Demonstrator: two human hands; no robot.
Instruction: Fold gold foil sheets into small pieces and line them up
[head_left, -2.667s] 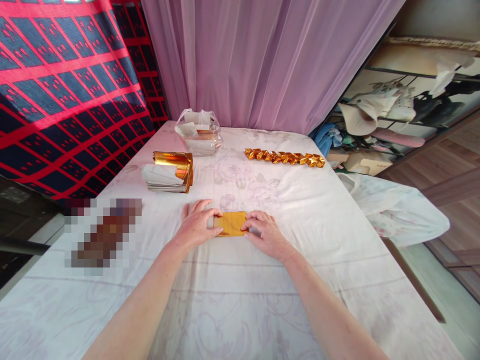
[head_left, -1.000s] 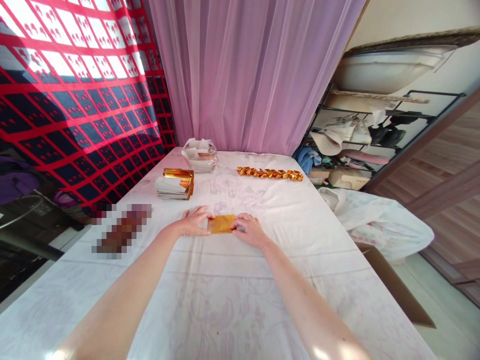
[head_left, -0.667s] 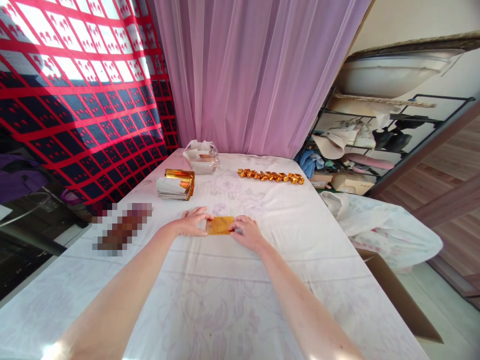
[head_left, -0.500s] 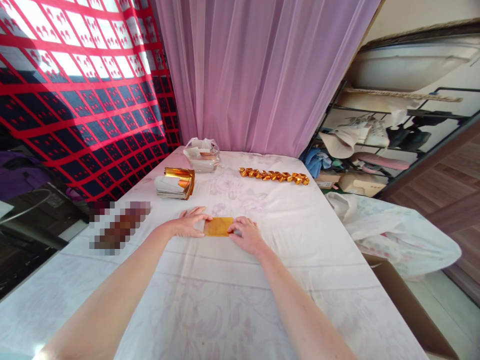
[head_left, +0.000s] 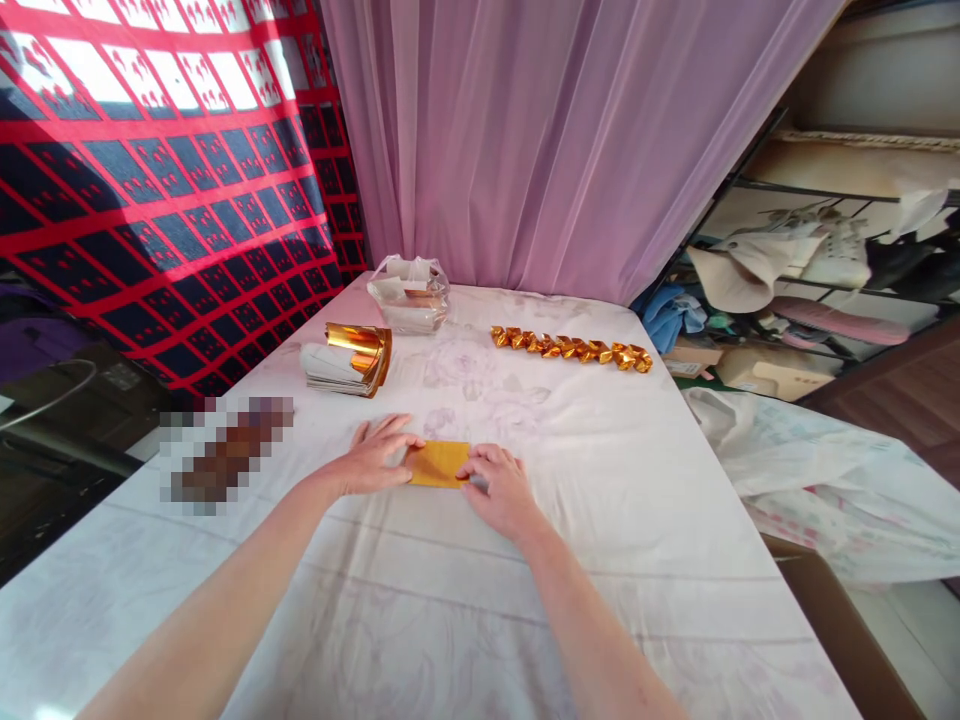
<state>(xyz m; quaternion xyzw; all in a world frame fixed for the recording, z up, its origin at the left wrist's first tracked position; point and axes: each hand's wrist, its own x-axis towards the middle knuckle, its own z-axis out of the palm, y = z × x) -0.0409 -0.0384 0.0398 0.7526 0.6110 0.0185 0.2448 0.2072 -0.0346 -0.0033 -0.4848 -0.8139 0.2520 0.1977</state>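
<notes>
A small rectangle of gold joss paper (head_left: 439, 464) lies flat on the white sheet between my hands. My left hand (head_left: 373, 460) holds its left side, thumb at the near corner and index finger at the far corner, other fingers spread over the cloth. At the right side, the curled fingers of my right hand (head_left: 501, 485) pinch the paper's edge; part of that edge is hidden under the fingertips. Ahead to the left stands a curved stack of gold foil sheets (head_left: 349, 362). A row of folded gold foil pieces (head_left: 570, 347) lies ahead to the right.
A clear plastic bag (head_left: 409, 295) with papers sits at the back, before a purple curtain (head_left: 525, 140). A blurred patch (head_left: 229, 455) covers something at left. To the right are a crowded shoe rack (head_left: 817, 270), white plastic bags (head_left: 847, 480) and a cardboard box (head_left: 832, 630).
The camera view has tilted and shifted slightly, so the surroundings sit differently in the picture. Both hands stay at the sides of the gold paper, which still lies flat.
</notes>
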